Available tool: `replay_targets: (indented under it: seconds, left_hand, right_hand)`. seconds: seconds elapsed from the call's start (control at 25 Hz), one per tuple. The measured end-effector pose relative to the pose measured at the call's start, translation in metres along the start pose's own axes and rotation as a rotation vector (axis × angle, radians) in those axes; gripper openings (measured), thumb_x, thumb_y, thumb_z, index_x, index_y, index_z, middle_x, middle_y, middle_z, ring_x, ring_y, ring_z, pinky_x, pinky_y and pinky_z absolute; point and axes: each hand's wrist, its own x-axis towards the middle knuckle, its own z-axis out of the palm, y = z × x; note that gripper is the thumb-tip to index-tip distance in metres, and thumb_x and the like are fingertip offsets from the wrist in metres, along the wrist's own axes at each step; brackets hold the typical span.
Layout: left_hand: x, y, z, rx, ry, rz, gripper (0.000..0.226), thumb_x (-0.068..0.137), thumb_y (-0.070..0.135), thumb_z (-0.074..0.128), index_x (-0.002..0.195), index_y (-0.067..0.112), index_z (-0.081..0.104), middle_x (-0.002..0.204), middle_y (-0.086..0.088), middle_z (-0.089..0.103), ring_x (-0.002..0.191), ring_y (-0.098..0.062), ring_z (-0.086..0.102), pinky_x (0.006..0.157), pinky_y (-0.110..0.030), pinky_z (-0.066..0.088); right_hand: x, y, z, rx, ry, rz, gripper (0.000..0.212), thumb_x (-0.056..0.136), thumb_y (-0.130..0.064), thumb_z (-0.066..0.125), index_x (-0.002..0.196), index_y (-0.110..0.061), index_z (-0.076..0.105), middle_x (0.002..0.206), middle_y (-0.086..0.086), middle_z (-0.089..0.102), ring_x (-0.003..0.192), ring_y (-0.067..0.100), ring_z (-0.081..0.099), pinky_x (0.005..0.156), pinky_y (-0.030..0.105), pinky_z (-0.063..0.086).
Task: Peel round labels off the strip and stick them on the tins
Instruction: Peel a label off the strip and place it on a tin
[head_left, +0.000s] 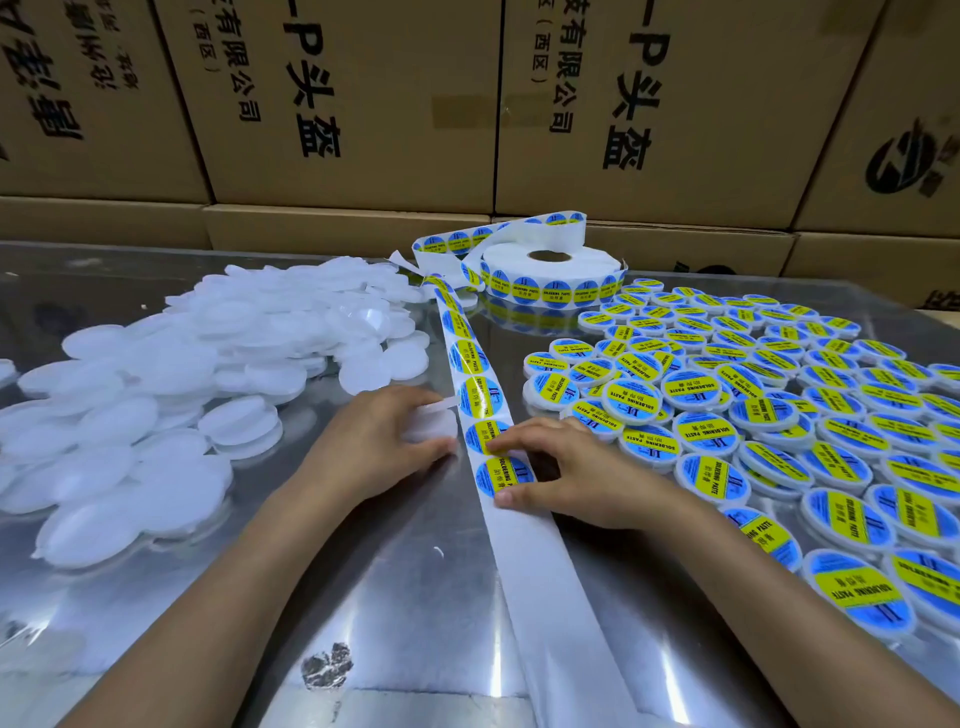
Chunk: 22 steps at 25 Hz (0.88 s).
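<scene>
Mid-frame, the left hand grips a white tin; right hand fingers pinch a label on the strip.

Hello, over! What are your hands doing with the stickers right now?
Left hand holds blank tin. Right hand picking at label on strip. Nothing blocking.

head cam | worn view, forward and down | close over table | boxes behind
</scene>
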Motion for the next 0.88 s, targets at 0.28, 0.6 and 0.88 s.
replay_targets:
  seconds: [0.28, 0.6, 0.88]
  left_hand:
    - [-0.001, 0.006, 0.004, -0.027, -0.042, 0.039, 0.044, 0.075, 0.044, 0.073, 0.114, 0.025, 0.065, 0.103, 0.007, 0.066, 0.098, -0.013, 0.059, 0.084, -0.037, 0.048]
    - [-0.003, 0.009, 0.001, -0.036, -0.024, 0.032, 0.041, 0.076, 0.040, 0.073, 0.114, 0.027, 0.065, 0.108, 0.010, 0.066, 0.102, -0.010, 0.058, 0.083, -0.029, 0.046]
    - [-0.003, 0.007, 0.001, -0.058, -0.048, 0.040, 0.037, 0.079, 0.046, 0.068, 0.112, 0.027, 0.066, 0.102, 0.011, 0.066, 0.095, -0.009, 0.058, 0.077, -0.027, 0.046]
  right_hand:
    - [0.002, 0.000, 0.005, 0.050, 0.095, 0.013, 0.043, 0.079, -0.037, 0.074, 0.120, -0.031, 0.061, 0.100, -0.017, 0.051, 0.099, 0.005, 0.041, 0.084, 0.015, 0.032]
    - [-0.005, -0.009, -0.006, 0.308, 0.039, 0.044, 0.021, 0.074, -0.029, 0.079, 0.071, -0.023, 0.059, 0.096, 0.014, 0.069, 0.108, 0.028, 0.061, 0.094, 0.048, 0.047]
    - [-0.009, -0.017, -0.025, 0.441, -0.056, 0.205, 0.081, 0.051, -0.092, 0.045, 0.070, -0.017, 0.069, 0.089, -0.013, 0.074, 0.090, 0.001, 0.067, 0.095, 0.028, 0.045]
